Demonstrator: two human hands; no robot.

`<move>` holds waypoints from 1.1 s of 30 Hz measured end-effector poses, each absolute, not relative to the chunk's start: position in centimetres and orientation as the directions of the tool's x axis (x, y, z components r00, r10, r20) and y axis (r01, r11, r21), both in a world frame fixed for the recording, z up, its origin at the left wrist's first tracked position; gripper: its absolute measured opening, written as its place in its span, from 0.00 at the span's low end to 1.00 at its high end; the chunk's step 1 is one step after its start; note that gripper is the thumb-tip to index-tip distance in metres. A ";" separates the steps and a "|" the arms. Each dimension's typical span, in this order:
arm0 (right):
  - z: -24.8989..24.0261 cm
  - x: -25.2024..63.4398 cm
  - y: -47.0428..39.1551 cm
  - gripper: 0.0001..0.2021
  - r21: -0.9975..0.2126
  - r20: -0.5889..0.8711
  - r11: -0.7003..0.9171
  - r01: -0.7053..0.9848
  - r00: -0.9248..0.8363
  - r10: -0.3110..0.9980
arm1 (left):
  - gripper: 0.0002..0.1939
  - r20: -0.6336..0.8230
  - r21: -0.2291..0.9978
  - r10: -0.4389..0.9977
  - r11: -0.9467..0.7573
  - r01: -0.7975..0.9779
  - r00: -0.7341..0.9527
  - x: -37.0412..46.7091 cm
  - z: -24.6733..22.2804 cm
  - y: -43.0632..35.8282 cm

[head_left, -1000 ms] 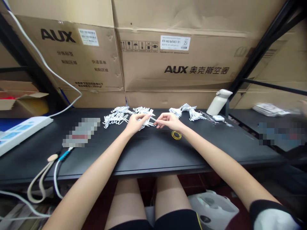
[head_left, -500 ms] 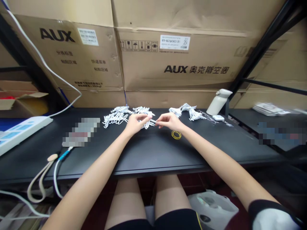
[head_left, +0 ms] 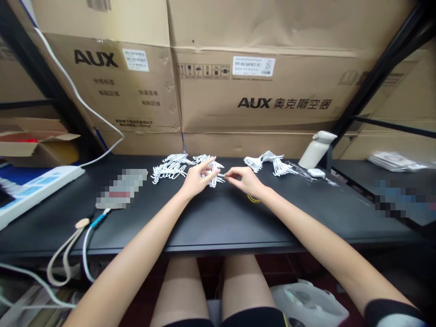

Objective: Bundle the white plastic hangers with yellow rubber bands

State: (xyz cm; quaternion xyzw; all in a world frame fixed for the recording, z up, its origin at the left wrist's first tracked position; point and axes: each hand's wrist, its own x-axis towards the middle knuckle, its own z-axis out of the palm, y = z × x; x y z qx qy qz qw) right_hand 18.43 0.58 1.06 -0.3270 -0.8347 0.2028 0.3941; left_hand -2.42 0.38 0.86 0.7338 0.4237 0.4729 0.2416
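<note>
The left hand (head_left: 199,180) is over the black table (head_left: 231,227), near the middle. Its thumb and pointing finger are spread well apart, with a gap you can see through. White hooks (head_left: 213,180) show in that gap and just past it. I can't tell if the other fingers touch them.

The right hand (head_left: 245,180) is just beside it, and the two hands do not touch. Its thumb and pointing finger are closed in a small pinch – the tips are on the thin ends of the same white hooks, at the right side of that bunch. The hooks lie between the two hands.

More hooks sit in a messy left pile (head_left: 168,170), next to the left hand and a bit behind it. On the other side, past the right hand, is a right pile (head_left: 283,168) of white sticks in tight bunches. Yellow bands (head_left: 253,199) peek out from under the right wrist.

A white bottle (head_left: 315,152) stands near the back, with a little white case (head_left: 316,173) in front of it. On the left side are a blurry flat thing (head_left: 122,188) with a white cord (head_left: 86,245) at its near end, a strap (head_left: 66,254) hanging over the table edge and a long power strip (head_left: 41,190). Big brown cardboard (head_left: 211,104) stands at the back – it says AUX two times.
</note>
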 end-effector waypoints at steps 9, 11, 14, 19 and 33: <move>0.4 18.0 0.6 0.08 -0.521 0.612 0.759 0.391 -0.448 0.652 | 0.24 0.497 0.740 0.834 -0.551 0.385 0.238 -2.5 0.9 0.4; 0.4 17.9 0.5 0.07 -0.517 0.626 0.762 0.390 -0.435 0.647 | 0.23 0.499 0.738 0.832 -0.554 0.385 0.242 -2.6 0.9 0.3; 0.3 17.8 0.4 0.07 -0.528 0.639 0.757 0.386 -0.407 0.653 | 0.22 0.496 0.748 0.833 -0.553 0.367 0.245 -2.6 1.0 0.4; 0.3 17.7 0.4 0.07 -0.549 0.655 0.754 0.361 -0.374 0.656 | 0.23 0.487 0.784 0.847 -0.532 0.319 0.214 -2.4 1.1 0.2; -0.1 16.5 0.2 0.07 -0.412 0.761 0.835 0.366 -0.366 0.536 | 0.20 0.597 0.690 0.794 -0.582 0.431 0.115 -1.7 1.1 -0.5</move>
